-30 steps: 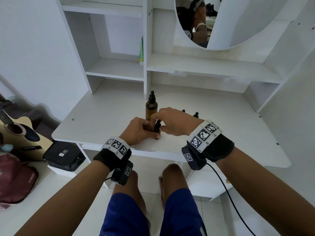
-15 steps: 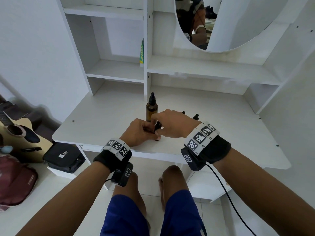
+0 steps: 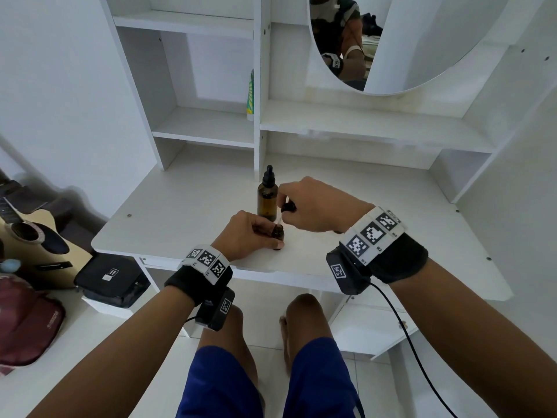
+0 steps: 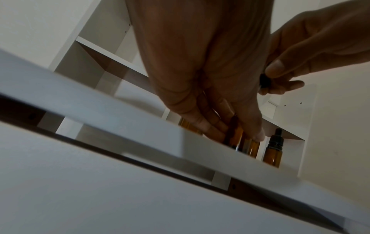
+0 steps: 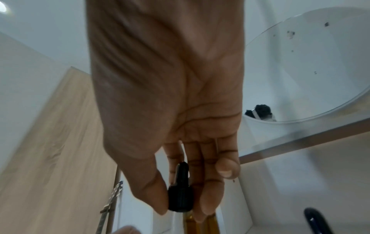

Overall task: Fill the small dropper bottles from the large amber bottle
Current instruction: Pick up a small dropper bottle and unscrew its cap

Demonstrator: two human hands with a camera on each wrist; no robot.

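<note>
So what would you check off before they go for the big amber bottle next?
1. Small dropper bottle upright on the desk, left hand holding it: ok.
2. Its dropper cap lifted off, pinched in the right hand: ok.
3. Glass pipette fully out of the neck: cannot tell.
4. Large amber bottle opened: not ok, its cap is on.
5. Liquid in the small bottle: cannot tell.
</note>
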